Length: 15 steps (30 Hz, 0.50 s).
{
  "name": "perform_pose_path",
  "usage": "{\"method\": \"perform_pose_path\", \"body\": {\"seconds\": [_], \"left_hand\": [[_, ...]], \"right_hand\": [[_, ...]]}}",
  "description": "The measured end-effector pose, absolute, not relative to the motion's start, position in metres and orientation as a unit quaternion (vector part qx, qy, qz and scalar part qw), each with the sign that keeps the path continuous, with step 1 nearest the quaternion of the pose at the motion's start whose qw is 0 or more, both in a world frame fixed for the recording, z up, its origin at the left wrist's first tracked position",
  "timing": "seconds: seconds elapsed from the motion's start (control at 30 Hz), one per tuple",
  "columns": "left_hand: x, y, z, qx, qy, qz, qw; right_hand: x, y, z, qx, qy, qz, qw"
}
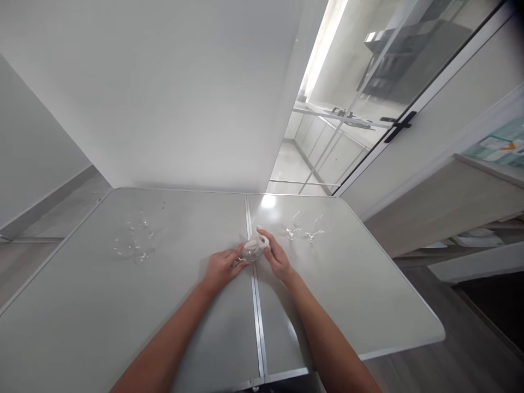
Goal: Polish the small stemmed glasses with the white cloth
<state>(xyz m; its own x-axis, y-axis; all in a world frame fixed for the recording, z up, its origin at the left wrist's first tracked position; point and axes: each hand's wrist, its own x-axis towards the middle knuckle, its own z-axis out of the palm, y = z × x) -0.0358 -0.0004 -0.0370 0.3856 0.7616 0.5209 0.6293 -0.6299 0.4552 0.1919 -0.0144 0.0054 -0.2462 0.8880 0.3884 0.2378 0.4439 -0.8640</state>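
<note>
Bare left hand point(220, 268), bare right hand point(280, 261), slim wrists point(292, 278), bare tapering forearms point(174, 334)

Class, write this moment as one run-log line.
left hand: holds glass | right hand: holds cloth at glass | table: left glasses, two right glasses

Soft, cool light fills the scene, blown out in a strip point(325, 46) at one o'clock and glaring off the tabletop point(347, 295) near its twelve-o'clock edge, while the stretched two-o'clock corner darkens.
</note>
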Motion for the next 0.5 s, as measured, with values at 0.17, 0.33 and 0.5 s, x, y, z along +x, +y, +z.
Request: {"method": "perform_pose_path", "body": {"seconds": [0.17,0.33,0.5], "left_hand": [[-0.0373,-0.0003,-0.0399,0.821,0.433,0.366,0.073],[-0.0419,0.0032,-0.0449,0.813,0.446,0.357,0.108],[-0.0399,0.0034,-0.0469,0.811,0.437,0.372,0.119]], "right_hand": [[0.1925,-0.0098,0.0078,-0.429,-0.763,0.337,0.346],[0.1961,-0.0084,0.0097,-0.403,-0.714,0.41,0.399],[0.1971,-0.0126,0.0107,-0.421,-0.637,0.392,0.513]]}}
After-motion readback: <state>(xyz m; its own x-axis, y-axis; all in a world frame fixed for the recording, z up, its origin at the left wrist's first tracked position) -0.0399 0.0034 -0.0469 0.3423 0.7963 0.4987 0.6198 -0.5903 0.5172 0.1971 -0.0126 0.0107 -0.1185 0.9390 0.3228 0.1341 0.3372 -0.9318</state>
